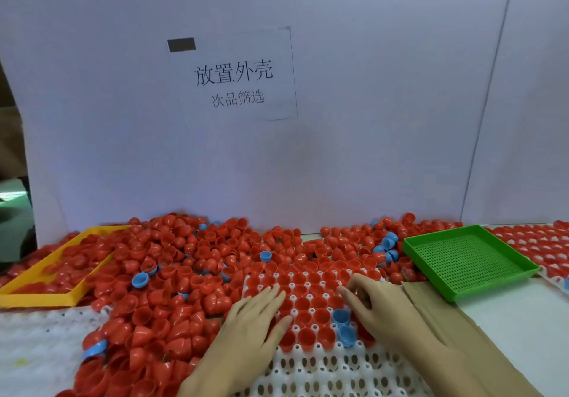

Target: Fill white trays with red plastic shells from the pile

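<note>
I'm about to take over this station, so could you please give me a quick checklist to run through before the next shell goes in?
1. Empty sockets left in white tray: ok, near rows open.
2. Only red in tray: not ok, two blue shells sit there.
3. Red pile within reach: ok.
4. Left hand free: ok, flat on tray.
5. Right hand holding a shell: cannot tell.
6. Green basket clear of tray: ok.

head cam | faces fwd+down | close over white tray point(323, 369) | wall behind
</note>
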### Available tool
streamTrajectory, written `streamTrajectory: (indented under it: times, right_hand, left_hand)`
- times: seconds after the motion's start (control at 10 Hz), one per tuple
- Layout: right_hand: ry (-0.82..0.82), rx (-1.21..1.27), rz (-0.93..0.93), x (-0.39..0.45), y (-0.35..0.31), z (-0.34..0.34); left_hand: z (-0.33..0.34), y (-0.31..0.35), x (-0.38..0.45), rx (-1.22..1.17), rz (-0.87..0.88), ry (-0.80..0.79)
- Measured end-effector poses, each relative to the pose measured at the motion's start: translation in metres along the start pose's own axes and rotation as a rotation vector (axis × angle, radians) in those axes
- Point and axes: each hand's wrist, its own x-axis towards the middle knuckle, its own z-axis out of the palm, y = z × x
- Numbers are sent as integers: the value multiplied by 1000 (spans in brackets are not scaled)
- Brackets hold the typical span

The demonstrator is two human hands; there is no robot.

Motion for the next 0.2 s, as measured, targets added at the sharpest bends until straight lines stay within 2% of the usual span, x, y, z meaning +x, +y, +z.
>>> streamTrajectory:
  times: [0.1, 0.2]
  right_hand:
    - [139, 146, -18, 2, -9, -11]
    - [378, 432, -122, -7, -34, -37]
  left_hand:
    - [0, 4, 2, 29, 53, 74]
    - [-11, 2, 3, 55, 167, 284]
